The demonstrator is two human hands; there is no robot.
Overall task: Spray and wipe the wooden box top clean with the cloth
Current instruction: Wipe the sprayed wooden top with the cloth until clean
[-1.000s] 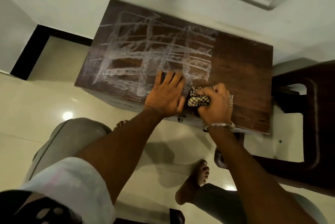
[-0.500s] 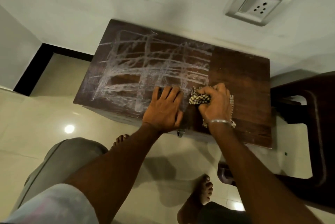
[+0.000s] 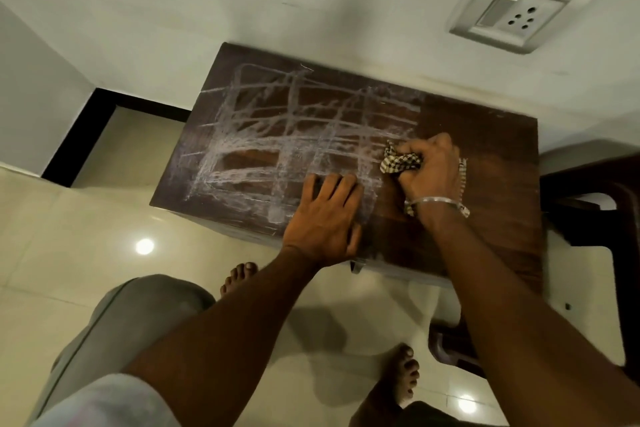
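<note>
The dark wooden box (image 3: 485,149) stands against the wall. White chalk-like scribbles cover the left and middle of its top; the right part is bare brown wood. My right hand (image 3: 431,172) grips a bunched checked cloth (image 3: 398,162) and presses it on the top at the right edge of the scribbles. My left hand (image 3: 323,219) lies flat with straight fingers on the near edge of the box, just left of the cloth. No spray bottle is in view.
A dark plastic chair (image 3: 602,219) stands close on the right of the box. A wall socket (image 3: 509,16) sits above it. My knees and bare feet are on the glossy tiled floor (image 3: 86,236) in front of the box.
My right hand has slid the cloth away from me, farther up the box top. My left hand has kept its place on the near edge.
</note>
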